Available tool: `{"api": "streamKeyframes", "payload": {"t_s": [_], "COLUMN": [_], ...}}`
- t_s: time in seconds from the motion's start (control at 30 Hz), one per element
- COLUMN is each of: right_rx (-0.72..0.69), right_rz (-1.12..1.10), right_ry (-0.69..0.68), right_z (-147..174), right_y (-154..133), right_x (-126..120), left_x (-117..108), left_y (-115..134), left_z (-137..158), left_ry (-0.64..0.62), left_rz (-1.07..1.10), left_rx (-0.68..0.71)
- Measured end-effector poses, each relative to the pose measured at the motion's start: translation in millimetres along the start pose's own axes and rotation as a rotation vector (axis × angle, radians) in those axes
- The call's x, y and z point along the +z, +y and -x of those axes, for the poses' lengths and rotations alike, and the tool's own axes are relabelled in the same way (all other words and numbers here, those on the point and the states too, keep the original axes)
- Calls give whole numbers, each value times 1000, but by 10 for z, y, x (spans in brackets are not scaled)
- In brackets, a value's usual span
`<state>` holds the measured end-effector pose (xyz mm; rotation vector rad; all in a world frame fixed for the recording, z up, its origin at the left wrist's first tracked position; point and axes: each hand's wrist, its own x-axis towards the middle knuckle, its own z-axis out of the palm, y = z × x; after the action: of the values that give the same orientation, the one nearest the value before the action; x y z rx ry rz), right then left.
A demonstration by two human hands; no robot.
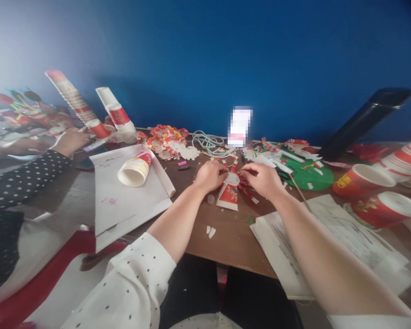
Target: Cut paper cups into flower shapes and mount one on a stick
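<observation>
On the brown table in front of me lies a red and white paper cup cut into strips [228, 195], its round white base uppermost and the strips spread outward. My left hand [210, 175] is at the left side of the base, its thumb and fingers closed on the cut cup's edge. On the other side my right hand [263, 179] pinches one of the narrow red strips, fingertips together. Parts of the strips are hidden behind both hands. Small white paper scraps [211, 232] lie nearer the table's front edge.
A paper cup [135, 170] lies on a white sheet at left. Cut-cup pieces [171, 141], a blue cord [208, 142] and a lit phone [239, 127] line the back. At right are papers [345, 228] and red cups [363, 180]. Another person's hand [71, 141] works at far left.
</observation>
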<state>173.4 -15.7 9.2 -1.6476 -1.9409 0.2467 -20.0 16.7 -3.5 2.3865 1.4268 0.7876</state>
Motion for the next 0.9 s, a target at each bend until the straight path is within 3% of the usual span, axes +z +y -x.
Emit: {"api": "streamKeyframes", "payload": {"t_s": [0.2, 0.37, 0.53, 0.7, 0.8, 0.9], "right_rx": [-218, -195, -228, -194, -232, -244], "right_rz": [112, 252, 350, 388, 454, 507], "right_ry": [-167, -235, -248, -214, -190, -168], "right_z": [45, 66, 54, 38, 20, -16], "right_y": [-147, -204, -224, -215, -187, -150], "right_x": [76, 83, 30, 24, 45, 88], "left_x": [-107, -185, -216, -247, -219, -124], "left_y": [-33, -36, -46, -56, -69, -88], "left_z": [0, 10, -5, 0, 4, -17], "left_ry": [-74, -129, -330, -409, -412, -311], "left_rz": [75, 92, 76, 88, 82, 28], "left_rx": [48, 81, 149, 153, 140, 98]}}
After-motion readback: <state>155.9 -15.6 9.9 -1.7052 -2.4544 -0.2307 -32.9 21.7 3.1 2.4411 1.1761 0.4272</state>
